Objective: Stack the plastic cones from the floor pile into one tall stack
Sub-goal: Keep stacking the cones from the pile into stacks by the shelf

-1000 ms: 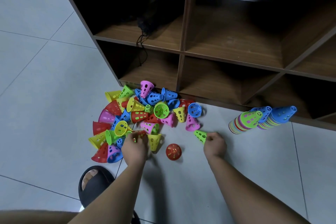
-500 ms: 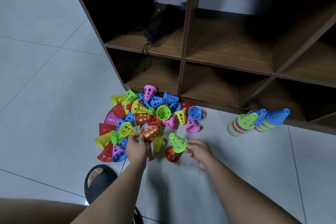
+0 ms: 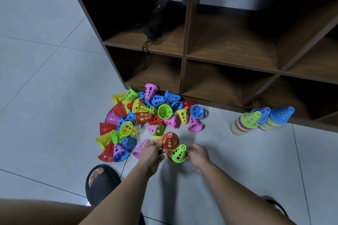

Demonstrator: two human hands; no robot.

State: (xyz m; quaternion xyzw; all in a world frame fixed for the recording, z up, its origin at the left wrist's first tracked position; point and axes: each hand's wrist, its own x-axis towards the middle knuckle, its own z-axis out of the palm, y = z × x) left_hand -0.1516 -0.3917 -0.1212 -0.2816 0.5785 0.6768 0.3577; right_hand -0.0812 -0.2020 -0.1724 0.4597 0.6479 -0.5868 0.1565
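A loose pile of perforated plastic cones (image 3: 146, 115) in red, yellow, green, blue and pink lies on the tiled floor before a wooden shelf. My left hand (image 3: 152, 153) grips a red cone (image 3: 170, 140) by its rim, lifted just above the floor. My right hand (image 3: 198, 155) holds a green cone (image 3: 178, 153), which sits over another red cone on the floor; only a sliver of that one shows. The two held cones are close together, the red slightly above the green. At the right, tall stacks of nested cones (image 3: 256, 122) lean over, topped green and blue.
A dark wooden cubby shelf (image 3: 184, 56) stands right behind the pile, with a black bag and cord (image 3: 155, 23) in one compartment. My left foot in a black slipper (image 3: 100, 181) is on the floor below the pile. Another slipper (image 3: 276, 206) shows at the lower right.
My right hand carried the green cone leftward and set it over the red cone on the floor. My left hand lifted a red cone out of the pile and brought it toward the green one.
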